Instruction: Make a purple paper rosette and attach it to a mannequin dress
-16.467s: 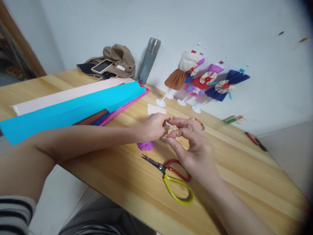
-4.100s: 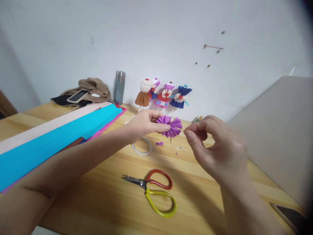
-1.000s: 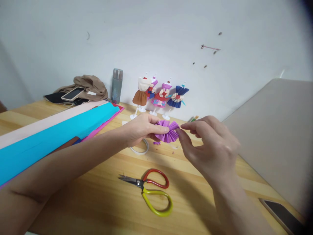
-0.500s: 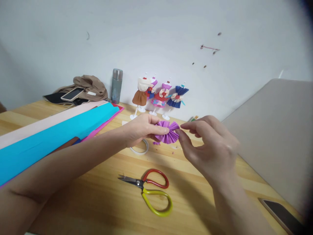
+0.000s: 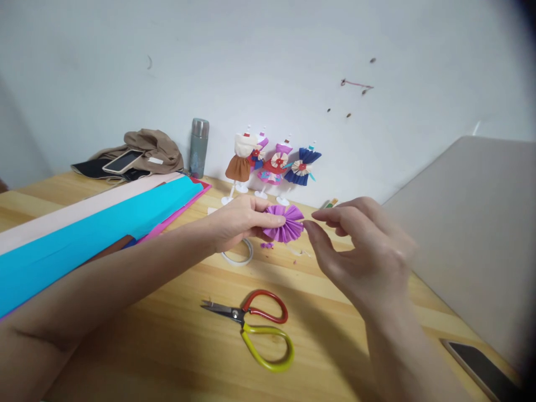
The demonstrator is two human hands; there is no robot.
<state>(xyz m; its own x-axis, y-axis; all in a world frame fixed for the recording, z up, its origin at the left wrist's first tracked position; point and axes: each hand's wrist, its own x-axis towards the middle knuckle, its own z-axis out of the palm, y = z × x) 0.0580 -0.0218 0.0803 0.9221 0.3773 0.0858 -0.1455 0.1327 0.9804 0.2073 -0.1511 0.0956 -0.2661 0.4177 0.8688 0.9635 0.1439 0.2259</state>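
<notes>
Left-hand grip: left hand (image 5: pixel 240 220) has the purple pleated paper rosette (image 5: pixel 292 228) pinched, thumb flat across its front, fingers behind (mostly hidden from here).
Right-hand grip: right hand (image 5: pixel 364 251) has thumb and index slightly apart, narrow gap, thumb tip right at the rosette's edge; contact, can't tell.
Rosette: up off the table (image 5: pixel 159 346), between the two hands, pleats fanned out toward the right hand.
Scraps: purple bits (image 5: pixel 267 245) on the wood just beyond the rosette.
White ring: white ring (image 5: pixel 251 251) lying flat, partly covered by the left hand.
Scissors: scissors (image 5: pixel 235 314) on the near side, blades pointing left, one red handle loop, one yellow.
Paper stack: blue sheet (image 5: pixel 104 234) on top, pale pink sheet (image 5: pixel 125 198) along its far side, left forearm across the near part.
Dress forms: four small dress forms (image 5: pixel 278 162) on white stands by the wall, three with cream rosettes (red centres).
Bottle: grey bottle (image 5: pixel 200 148) upright, left of the forms.
Cloth: brown cloth (image 5: pixel 159 148) bundled left of the bottle, phone (image 5: pixel 123 162) on it.
Right corner: second phone (image 5: pixel 477 368) flat near the table edge.
</notes>
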